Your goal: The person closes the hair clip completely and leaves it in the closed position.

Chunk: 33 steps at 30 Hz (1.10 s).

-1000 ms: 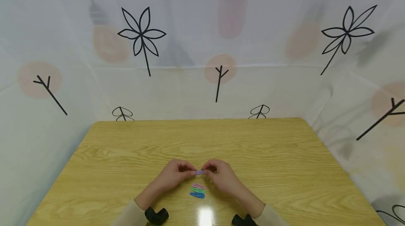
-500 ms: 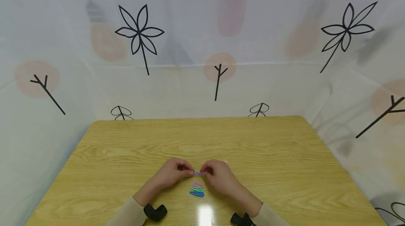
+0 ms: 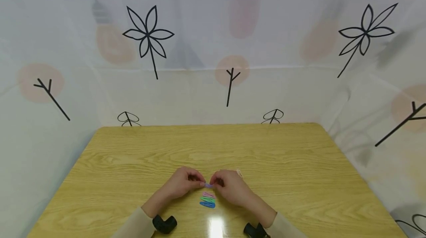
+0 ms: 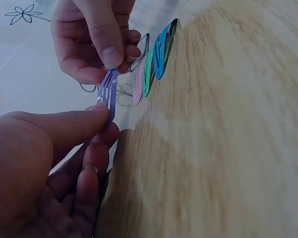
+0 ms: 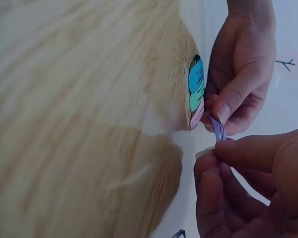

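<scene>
A purple snap hair clip (image 4: 109, 91) is pinched at its two ends between my hands. My left hand (image 3: 182, 183) grips one end with thumb and fingertips, and my right hand (image 3: 229, 187) pinches the other. Just nearer to me on the table lie a pink snap clip (image 3: 209, 195), a green one (image 3: 208, 200) and a blue one (image 3: 208, 204), stacked in a neat column side by side. In the right wrist view the purple clip (image 5: 218, 129) shows beside the pink end of that column. Fingertips hide both its ends.
The wood-grain table (image 3: 133, 153) reaches back to a patterned white cloth (image 3: 199, 93). Behind my right hand a small pale, looped object (image 3: 239, 173) peeks out, partly hidden. Black straps with mounts (image 3: 164, 224) sit on both wrists.
Both hands have shifted slightly, bringing the purple clip a little closer to the column. The pale object has come into sight behind the right hand. The three lying clips have stayed put.
</scene>
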Motion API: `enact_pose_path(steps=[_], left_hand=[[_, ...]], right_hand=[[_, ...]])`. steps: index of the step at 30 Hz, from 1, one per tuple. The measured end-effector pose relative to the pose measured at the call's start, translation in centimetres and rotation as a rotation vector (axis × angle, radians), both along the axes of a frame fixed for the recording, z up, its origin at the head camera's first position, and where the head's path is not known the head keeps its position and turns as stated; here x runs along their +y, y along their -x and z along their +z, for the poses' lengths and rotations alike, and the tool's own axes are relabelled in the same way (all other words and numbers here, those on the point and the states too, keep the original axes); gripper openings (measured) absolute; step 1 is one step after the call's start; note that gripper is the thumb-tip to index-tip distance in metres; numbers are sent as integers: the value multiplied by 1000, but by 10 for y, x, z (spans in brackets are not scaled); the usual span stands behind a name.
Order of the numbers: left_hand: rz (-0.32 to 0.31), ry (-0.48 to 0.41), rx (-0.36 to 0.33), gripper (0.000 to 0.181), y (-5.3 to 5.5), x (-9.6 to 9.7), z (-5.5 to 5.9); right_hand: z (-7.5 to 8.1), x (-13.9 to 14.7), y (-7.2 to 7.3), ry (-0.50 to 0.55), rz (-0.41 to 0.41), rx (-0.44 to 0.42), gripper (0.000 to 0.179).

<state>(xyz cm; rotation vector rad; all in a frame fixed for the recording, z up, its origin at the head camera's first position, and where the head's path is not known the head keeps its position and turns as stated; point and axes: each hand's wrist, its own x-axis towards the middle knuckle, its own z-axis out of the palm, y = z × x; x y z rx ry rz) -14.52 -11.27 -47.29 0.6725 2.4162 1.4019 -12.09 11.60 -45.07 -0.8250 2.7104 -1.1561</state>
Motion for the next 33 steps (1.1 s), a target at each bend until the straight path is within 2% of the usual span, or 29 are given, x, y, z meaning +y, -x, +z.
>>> enact_pose_path(steps=[17, 23, 33], left_hand=[[-34, 17, 42, 5, -2, 6, 4], [-30, 33, 16, 3, -2, 7, 4], [-47, 42, 19, 5, -2, 7, 7]], right_hand=[[-4, 4, 3, -65, 54, -36, 11], [-2, 5, 5, -65, 98, -64, 11], [-1, 7, 9, -82, 147, -118, 12]])
